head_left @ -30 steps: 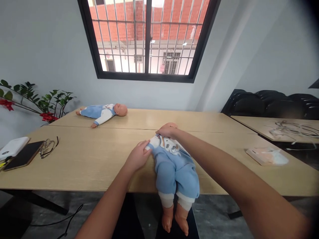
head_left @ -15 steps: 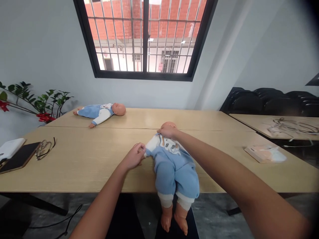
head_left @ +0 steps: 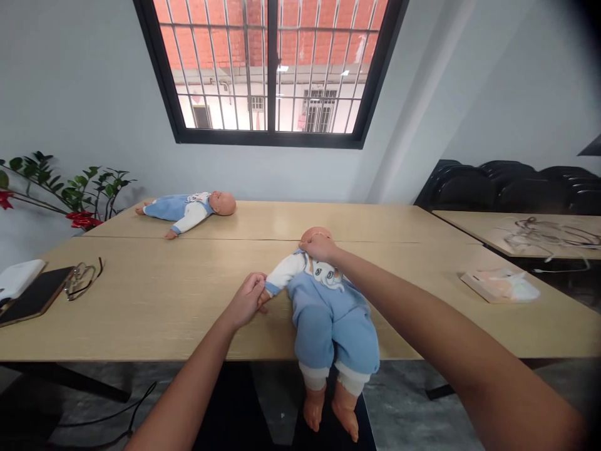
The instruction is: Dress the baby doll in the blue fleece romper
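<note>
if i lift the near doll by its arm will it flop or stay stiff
Probably floppy: the near doll has soft-looking cloth clothing, and its legs dangle limp over the table edge. The left hand grips its wrist and the right hand is on the head, which looks hard and may loll.

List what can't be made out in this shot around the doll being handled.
Head view:
- Near doll face: covered by the right hand.
- Its small hand: wrapped inside the left hand.
- Its other arm: behind the person's right forearm.
- Items on the side table: blurred.
</note>
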